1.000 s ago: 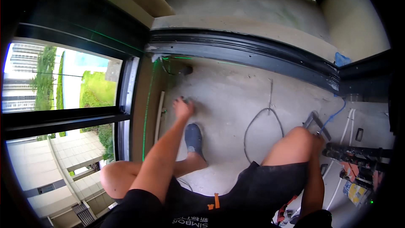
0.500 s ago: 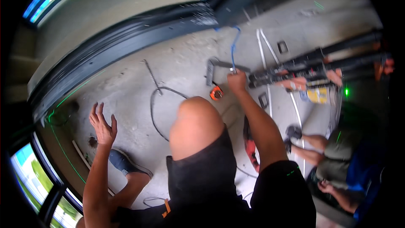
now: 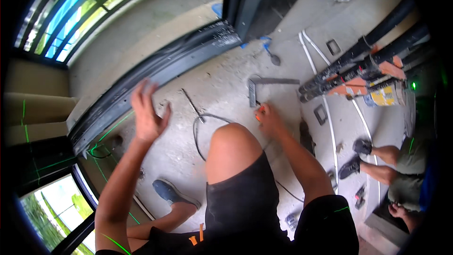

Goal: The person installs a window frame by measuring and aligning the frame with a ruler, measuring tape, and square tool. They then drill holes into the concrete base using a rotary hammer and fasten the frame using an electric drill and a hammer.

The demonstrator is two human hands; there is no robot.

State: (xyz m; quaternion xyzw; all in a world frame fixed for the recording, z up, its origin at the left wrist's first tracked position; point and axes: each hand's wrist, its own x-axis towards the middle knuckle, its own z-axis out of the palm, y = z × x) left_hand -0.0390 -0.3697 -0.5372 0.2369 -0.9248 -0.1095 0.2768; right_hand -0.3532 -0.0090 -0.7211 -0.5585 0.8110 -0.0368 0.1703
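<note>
My right hand is down at the floor, its fingers closed round an orange tape measure that they mostly cover. Just beyond it lies a grey L-shaped square. Farther off, by the dark metal frame, a blue-handled tool with a dark rounded end rests on the floor. My left hand hovers over the floor near the dark sill, fingers spread and slightly blurred, holding nothing. Between the hands, in front of my raised knee, are a loop of black cable and a thin dark rod.
Black pipes and white conduits run along the right. A dark metal sill crosses the far side. A yellow-labelled container stands beyond the pipes. Another person's shoes and legs are at the right.
My right hand has let go of the blue-handled tool and come nearer, onto the tape measure. My left hand has moved up and right. The view has shifted.
</note>
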